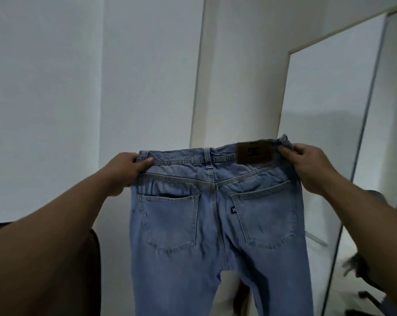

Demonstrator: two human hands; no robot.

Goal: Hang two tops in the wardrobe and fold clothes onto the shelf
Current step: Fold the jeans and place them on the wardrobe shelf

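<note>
A pair of light blue jeans [215,224] hangs in the air in front of me, back side facing me, with two back pockets and a brown leather patch at the waistband. My left hand [126,172] grips the left end of the waistband. My right hand [307,163] grips the right end, beside the patch. The legs drop straight down out of the bottom of the view. No wardrobe rail, hanger or shelf shows in this view.
White walls [56,87] fill the left and centre. A tall mirrored panel [329,110] leans or slides at the right, reflecting the room. A dark brown piece of furniture [96,258] sits low at the left, behind my left forearm.
</note>
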